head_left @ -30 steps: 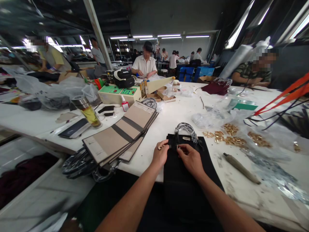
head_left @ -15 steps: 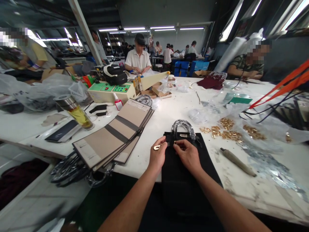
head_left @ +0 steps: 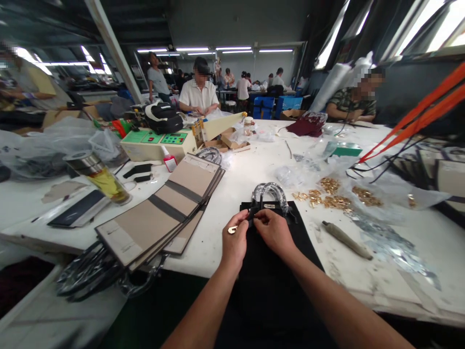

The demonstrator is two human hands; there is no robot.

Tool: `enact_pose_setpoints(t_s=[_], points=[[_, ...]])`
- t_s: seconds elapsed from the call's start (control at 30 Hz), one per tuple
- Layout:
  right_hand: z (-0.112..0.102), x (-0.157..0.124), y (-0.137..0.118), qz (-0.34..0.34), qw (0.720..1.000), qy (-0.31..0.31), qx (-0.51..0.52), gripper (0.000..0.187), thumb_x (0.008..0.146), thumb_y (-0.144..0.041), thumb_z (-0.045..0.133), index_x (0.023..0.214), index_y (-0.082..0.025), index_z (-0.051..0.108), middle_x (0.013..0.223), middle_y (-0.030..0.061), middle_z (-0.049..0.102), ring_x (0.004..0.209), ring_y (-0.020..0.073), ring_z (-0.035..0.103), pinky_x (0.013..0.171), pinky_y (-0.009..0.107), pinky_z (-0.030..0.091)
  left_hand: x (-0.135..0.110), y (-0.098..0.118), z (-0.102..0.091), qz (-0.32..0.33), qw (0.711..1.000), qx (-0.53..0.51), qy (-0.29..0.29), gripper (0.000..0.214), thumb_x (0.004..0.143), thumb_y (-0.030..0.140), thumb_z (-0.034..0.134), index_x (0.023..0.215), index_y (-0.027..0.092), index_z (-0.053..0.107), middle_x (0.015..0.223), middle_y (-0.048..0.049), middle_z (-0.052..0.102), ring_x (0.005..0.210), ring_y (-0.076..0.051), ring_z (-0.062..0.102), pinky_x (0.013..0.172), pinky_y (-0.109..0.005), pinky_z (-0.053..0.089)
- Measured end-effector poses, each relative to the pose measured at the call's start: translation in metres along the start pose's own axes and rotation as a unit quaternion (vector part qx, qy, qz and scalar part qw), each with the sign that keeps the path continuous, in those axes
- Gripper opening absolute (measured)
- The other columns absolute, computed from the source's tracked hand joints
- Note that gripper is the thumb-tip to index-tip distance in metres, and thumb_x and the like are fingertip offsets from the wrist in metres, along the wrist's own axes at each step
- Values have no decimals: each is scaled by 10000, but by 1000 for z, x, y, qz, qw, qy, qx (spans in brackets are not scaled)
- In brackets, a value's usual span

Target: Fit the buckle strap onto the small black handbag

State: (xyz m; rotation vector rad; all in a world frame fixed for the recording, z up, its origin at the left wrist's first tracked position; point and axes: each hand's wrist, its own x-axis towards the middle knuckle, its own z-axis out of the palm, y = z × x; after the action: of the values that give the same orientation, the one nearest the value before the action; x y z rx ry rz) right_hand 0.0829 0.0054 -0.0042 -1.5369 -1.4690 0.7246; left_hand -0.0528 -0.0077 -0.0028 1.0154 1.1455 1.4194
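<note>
Black bag [head_left: 276, 271] hangs over tabletop [head_left: 254, 174] near edge; left hand [head_left: 234, 242] pinches gold fitting [head_left: 232, 230], right hand [head_left: 274, 232] grips strap at bag's top. Hardware-fitting step, probably; aligning the fitting comes next.

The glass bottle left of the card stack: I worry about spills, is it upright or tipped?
Tipped. The glass bottle leans, metal cap toward the upper left, yellow contents visible inside.
</note>
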Motion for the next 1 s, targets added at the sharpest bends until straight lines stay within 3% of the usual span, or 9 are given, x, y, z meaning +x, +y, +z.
enact_pose_setpoints(t_s=[0.1,0.2,0.27,0.33,0.43,0.6,0.77,0.9,1.0], points=[[-1,5,0,-1,1000,-15,-8,140,860,-289,659,933,-222,757,792,10,744,721,184,679,698,292,495,6,-4,-3,-10,1000,19,3,353,820,311,670,1138,186,761,1233,-85,751,1186,-261,676,1071,-371,507],[-9,7,-2,-19,999,-38,10,271,865,-323,706,1110,-225,769,816,-1,753,708,169,676,689,273,506,16,-9,-9,-33,998,47,3,398,818,366,693,1175,196,741,1217,-84,752,1155,-271,686,1056,-396,513],[-25,8,1,-43,998,-37,2,343,886,-344,705,1206,-229,749,864,-2,761,725,162,678,706,265,518,22,-10,-14,-33,996,79,-6,442,823,420,702,1209,206,722,1219,-84,746,1149,-275,686,1042,-405,520],[-50,10,11,-47,997,-3,-64,288,927,-353,663,1179,-252,758,939,-1,767,799,162,690,765,259,528,27,-11,-19,-14,991,135,-19,500,832,485,700,1249,208,702,1238,-94,731,1148,-285,683,1032,-423,527],[-99,23,41,1,981,61,-185,238,962,-359,611,1112,-265,770,1073,17,761,906,187,693,861,298,522,32,-10,-23,71,967,244,-31,558,850,543,660,1285,195,678,1312,-123,682,1186,-313,657,1044,-476,528],[-159,57,94,89,949,84,-292,346,917,-312,660,1252,-247,723,1330,101,669,1091,268,660,918,372,483,33,2,-9,279,883,373,-54,486,929,512,586,1323,232,636,1343,-106,650,1249,-313,599,1108,-528,490],[-170,87,114,131,938,56,-316,298,893,-289,686,1178,-226,744,1240,106,695,1072,275,666,887,377,487,32,17,16,393,815,412,-106,393,967,462,557,1311,281,614,1299,-85,661,1211,-292,616,1063,-496,528],[-178,100,118,132,952,69,-268,256,930,-265,659,1160,-183,737,1213,108,722,1134,280,649,974,434,483,48,12,28,414,790,424,-159,299,954,475,574,1188,317,674,1228,-54,698,1147,-284,659,1034,-481,554],[-185,97,115,113,968,99,-201,271,919,-195,623,1149,-223,764,1197,96,749,1159,281,650,1005,405,466,67,4,41,405,781,437,-187,306,933,493,581,1147,315,709,1204,-51,722,1138,-293,673,1050,-488,555]])
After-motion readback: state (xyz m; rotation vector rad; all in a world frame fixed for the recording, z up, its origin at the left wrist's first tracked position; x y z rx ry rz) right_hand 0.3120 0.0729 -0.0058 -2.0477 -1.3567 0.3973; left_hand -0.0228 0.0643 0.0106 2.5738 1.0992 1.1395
